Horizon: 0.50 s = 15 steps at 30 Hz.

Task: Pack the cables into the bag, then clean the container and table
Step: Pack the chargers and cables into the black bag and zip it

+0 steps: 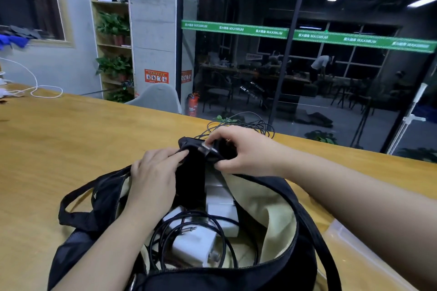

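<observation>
Black and gaping at the bottom of the view, a zip-top bag (272,274) with pale yellow lining sits on the wooden tabletop (71,137), already holding a coil of black cable (163,238), a white power adapter (194,245) and white boxes (221,205). Above its far rim, the left hand (153,177) has its grip pressed on the near edge of a small black pouch (191,172), fingertips pinching the fabric, while the right hand (241,151) pinches the pouch's upper edge between thumb and curled fingers; what exactly lies under those fingers cannot be told. The pouch hangs upright between the two hands, its lower end dipping into the bag's mouth. Just behind the right hand, a loose tangle of thin black cables (246,125) lies on the tabletop near its far edge. A clear plastic container (354,250) rests at the bag's right side, partly hidden by the right forearm. Far left, a white cord (35,82) loops across the tabletop. Beyond stand a grey chair (158,99), a red fire extinguisher (192,106) and a glass wall (307,54) banded with a green stripe.
</observation>
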Available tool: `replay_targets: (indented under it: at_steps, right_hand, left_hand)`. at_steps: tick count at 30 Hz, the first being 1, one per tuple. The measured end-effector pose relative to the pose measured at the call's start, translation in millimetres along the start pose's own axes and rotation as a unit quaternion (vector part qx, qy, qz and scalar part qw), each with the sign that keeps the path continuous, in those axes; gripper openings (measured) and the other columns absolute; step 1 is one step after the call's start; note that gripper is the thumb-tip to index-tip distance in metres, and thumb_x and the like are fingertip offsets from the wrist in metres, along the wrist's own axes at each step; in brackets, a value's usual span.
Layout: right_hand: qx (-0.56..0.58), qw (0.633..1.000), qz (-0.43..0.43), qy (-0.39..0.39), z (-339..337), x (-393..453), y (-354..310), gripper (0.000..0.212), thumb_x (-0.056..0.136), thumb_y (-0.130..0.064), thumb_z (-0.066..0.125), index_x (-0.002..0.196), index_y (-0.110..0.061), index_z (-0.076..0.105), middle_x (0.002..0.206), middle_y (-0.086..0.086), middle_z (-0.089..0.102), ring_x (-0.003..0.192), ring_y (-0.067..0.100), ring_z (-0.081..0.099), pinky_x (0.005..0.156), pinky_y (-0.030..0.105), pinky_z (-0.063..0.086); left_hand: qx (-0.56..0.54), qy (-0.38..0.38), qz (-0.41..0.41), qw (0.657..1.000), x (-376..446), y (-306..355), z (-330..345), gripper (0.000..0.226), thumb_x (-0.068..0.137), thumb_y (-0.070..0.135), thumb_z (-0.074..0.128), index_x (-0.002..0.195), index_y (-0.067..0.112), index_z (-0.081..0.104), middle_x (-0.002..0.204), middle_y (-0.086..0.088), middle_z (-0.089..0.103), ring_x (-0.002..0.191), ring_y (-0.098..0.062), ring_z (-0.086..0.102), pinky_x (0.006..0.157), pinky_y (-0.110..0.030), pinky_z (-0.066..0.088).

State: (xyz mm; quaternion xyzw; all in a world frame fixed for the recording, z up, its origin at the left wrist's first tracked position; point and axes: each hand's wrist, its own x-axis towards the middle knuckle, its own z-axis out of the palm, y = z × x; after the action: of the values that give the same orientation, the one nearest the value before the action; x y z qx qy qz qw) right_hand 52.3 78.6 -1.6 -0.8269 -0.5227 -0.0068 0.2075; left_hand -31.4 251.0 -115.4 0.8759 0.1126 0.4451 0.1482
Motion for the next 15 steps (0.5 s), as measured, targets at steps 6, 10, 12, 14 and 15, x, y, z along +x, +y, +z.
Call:
replay_targets:
  at_steps: [6,10,12,14,15]
  right_hand:
    - [-0.091,0.991,-0.022,-0.096,21,-10,-21,0.066,0.079,-0.027,0.068,0.136,-0.022,0.034,0.122,-0.002,0.054,0.102,0.014,0.05,0.078,0.021,0.038]
    - [-0.128,0.982,-0.001,-0.142,36,-7,-16,0.064,0.079,-0.029,0.069,0.132,-0.018,0.035,0.115,0.003,0.057,0.099,0.022,0.053,0.084,0.039,0.048]
    - [-0.131,0.98,0.005,-0.15,40,-5,-11,0.062,0.079,-0.029,0.069,0.131,-0.017,0.036,0.113,0.004,0.057,0.096,0.023,0.053,0.083,0.042,0.048]
    - [-0.131,0.98,0.005,-0.149,43,-3,-7,0.062,0.08,-0.029,0.069,0.131,-0.016,0.037,0.115,0.005,0.056,0.099,0.024,0.052,0.084,0.042,0.048]
    - [-0.132,0.98,0.004,-0.148,44,-2,-5,0.061,0.08,-0.028,0.069,0.131,-0.015,0.037,0.117,0.006,0.056,0.101,0.024,0.052,0.085,0.042,0.047]
  left_hand:
    - [-0.005,-0.001,-0.002,1.0,1,-5,0,0.054,0.075,-0.005,0.042,0.115,0.023,0.065,0.115,0.0,0.064,0.104,-0.016,0.038,0.077,-0.039,0.03]
    - [0.001,-0.008,-0.009,1.0,0,-6,0,0.054,0.077,0.002,0.035,0.116,0.025,0.065,0.117,0.003,0.063,0.107,-0.013,0.037,0.08,-0.037,0.027]
    - [0.004,-0.01,-0.005,1.0,0,-6,0,0.055,0.076,0.002,0.034,0.115,0.026,0.065,0.118,0.005,0.062,0.108,-0.012,0.036,0.08,-0.035,0.026]
    - [0.004,-0.006,-0.003,1.0,0,-5,0,0.055,0.076,0.001,0.035,0.113,0.026,0.066,0.117,0.006,0.063,0.107,-0.012,0.037,0.08,-0.035,0.026]
    - [0.003,-0.004,-0.001,1.0,1,-6,0,0.054,0.075,0.001,0.035,0.113,0.026,0.066,0.116,0.006,0.063,0.107,-0.012,0.037,0.08,-0.035,0.026]
